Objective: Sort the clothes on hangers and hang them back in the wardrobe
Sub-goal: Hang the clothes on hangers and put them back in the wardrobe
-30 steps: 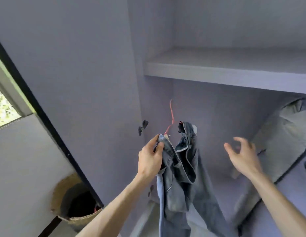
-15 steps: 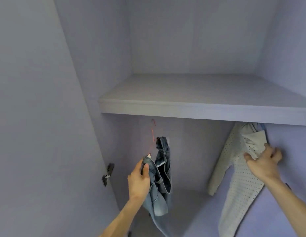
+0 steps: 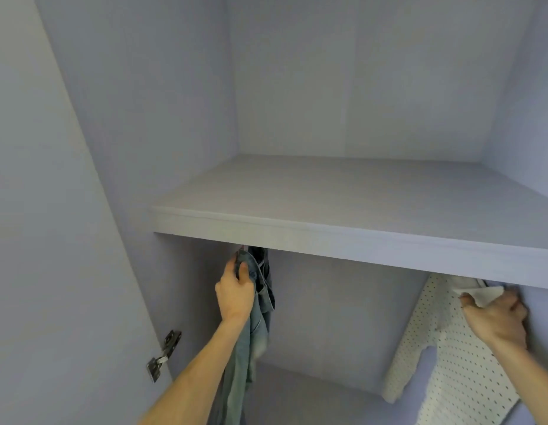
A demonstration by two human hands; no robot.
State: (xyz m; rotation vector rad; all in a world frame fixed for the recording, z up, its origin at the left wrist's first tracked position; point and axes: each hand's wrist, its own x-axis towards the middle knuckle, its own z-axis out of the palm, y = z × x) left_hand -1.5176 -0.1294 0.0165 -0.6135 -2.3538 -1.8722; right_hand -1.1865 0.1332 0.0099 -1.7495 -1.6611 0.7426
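Observation:
My left hand [image 3: 235, 294] grips the waistband of a pair of blue jeans [image 3: 257, 314] and holds them up just under the wardrobe shelf [image 3: 343, 237]. The jeans' red hanger is hidden behind the shelf edge apart from a tiny red tip. On the right, my right hand [image 3: 496, 317] clutches the collar area of a white perforated sweater [image 3: 456, 363] that hangs below the shelf. The rail is out of sight.
A pale lilac wardrobe surrounds me, with its open door [image 3: 52, 240] on the left carrying a metal hinge [image 3: 163, 354]. The shelf top is bare. The wardrobe floor [image 3: 312, 394] shows between the two garments.
My left hand lifted the jeans until their top and hanger hook went behind the shelf edge. My right hand reached right and took hold of the white sweater. The view tilted upward.

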